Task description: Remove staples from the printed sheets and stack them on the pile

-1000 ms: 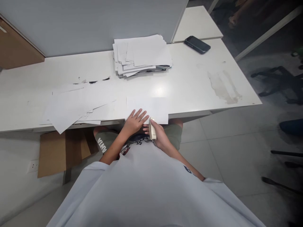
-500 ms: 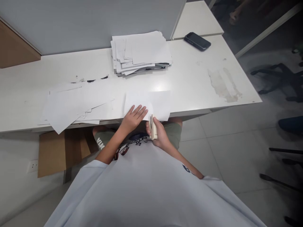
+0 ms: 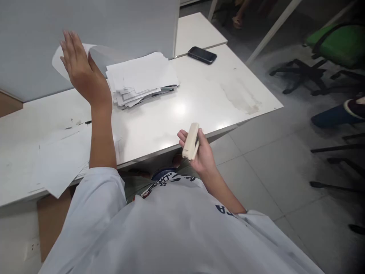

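Observation:
Raised over the back of the desk, my left hand (image 3: 81,72) holds a curled white sheet of paper (image 3: 59,62) that shows behind its outstretched fingers. The palm side is turned away, so the exact grip is hidden. Just off the desk's front edge, my right hand (image 3: 201,152) holds a cream stapler (image 3: 191,141), which lies tilted across the palm and fingers. A thick stack of paper (image 3: 145,76) sits below and right of my left hand. More loose sheets (image 3: 61,161) lie fanned at the desk's left, one corner hanging over the front edge.
A dark phone (image 3: 202,55) lies at the back right of the white desk (image 3: 148,133). Behind stands a grey partition (image 3: 128,23). A cardboard box (image 3: 53,220) is under the desk. To the right are a green chair (image 3: 339,43) and another person's leg (image 3: 330,116).
My left hand has lifted the sheet from the desk's front edge, up and to the left. My right hand has turned, the stapler now lying more flat in it. The view has shifted right.

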A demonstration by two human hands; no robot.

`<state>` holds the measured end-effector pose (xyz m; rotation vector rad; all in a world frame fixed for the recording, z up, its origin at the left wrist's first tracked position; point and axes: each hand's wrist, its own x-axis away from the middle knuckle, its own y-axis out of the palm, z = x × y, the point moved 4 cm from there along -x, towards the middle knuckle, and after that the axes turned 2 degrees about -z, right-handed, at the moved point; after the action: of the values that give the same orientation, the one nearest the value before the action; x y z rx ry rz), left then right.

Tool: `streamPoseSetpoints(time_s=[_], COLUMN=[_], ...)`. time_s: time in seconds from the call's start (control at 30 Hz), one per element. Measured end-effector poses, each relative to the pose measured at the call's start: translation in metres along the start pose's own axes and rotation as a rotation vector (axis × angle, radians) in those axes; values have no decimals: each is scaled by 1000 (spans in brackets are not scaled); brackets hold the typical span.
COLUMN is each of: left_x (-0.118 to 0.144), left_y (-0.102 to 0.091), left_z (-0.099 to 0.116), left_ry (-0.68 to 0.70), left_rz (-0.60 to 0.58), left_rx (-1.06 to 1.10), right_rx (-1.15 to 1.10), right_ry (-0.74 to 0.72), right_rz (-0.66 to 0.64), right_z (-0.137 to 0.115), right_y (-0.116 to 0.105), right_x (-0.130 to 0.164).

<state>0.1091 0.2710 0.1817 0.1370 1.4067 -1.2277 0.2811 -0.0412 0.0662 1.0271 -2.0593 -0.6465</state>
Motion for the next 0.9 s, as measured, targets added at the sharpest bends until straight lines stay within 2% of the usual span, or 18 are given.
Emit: streamPoseSetpoints(time_s=[0.07, 0.13, 0.23, 0.3, 0.4, 0.47, 0.53, 0.6, 0.67, 0.8, 0.83, 0.9], left_x=[-14, -9, 21, 36, 34, 24, 18, 25, 47, 115, 132, 159], left_y=[41, 85, 134, 150, 162, 165, 159, 137, 102, 23, 8, -12], left_z=[-12, -18, -19, -26, -52, -59, -48, -15, 35, 146, 168, 200], left_ry=[-67, -104, 45, 133, 28, -32, -9, 67, 173, 331, 335, 250], left_rz=[-121, -311, -558, -631, -737, -790, -769, -706, -659, -651, -661, -626], left_rx=[85, 100, 135, 163, 144, 137, 175, 268, 401, 697, 754, 818], right_rx=[46, 64, 3, -56, -114, -134, -144, -145, -120, -3, 25, 79], right_ry=[-65, -91, -104, -100, -35, 20, 46, 30, -7, -31, -28, -9], right_rz=[6, 0, -16, -33, -45, -50, -75, -124, -176, -262, -275, -299], right_z=[-7, -13, -24, -31, -40, -44, -46, -47, -48, -49, -50, -51], right_y=[-1, 0, 5, 10, 14, 15, 16, 20, 26, 42, 46, 54], right_x=[-13, -27, -44, -50, -50, -47, -43, -38, -31, -11, -5, 8])
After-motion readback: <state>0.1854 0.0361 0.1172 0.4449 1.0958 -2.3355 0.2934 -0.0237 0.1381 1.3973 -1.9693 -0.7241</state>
